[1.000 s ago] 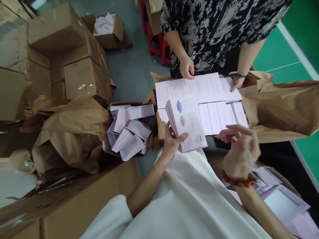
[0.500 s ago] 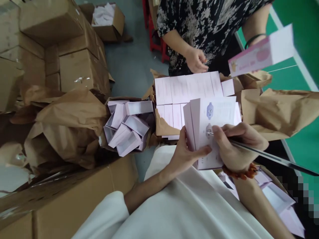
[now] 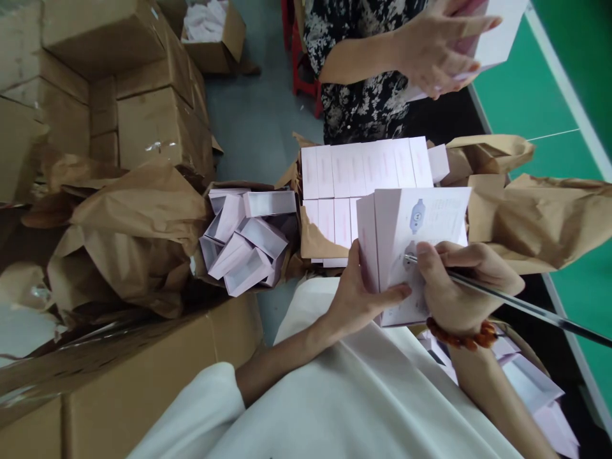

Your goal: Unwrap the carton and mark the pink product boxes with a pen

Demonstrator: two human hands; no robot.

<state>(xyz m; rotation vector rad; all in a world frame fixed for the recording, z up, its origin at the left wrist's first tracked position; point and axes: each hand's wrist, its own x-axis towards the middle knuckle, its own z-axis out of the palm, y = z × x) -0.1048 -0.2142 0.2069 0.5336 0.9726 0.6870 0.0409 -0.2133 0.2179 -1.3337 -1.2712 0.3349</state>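
- Looks down, from head view, on grey floor, with cardboard boxes at left and a packed carton of pale boxes ahead.
- Holds printed box tilted before the carton, gripped between thumb and fingers of left hand.
- Pinches pen in right hand, tip at lower printed figure.
- Apparently marking or pointing; calls for steady bracing and light pen pressure.

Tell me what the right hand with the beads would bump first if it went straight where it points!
The white box in the left hand, most likely. The thin tool in the right hand points at its printed face; the tip looks very close, but I can't tell if they touch.
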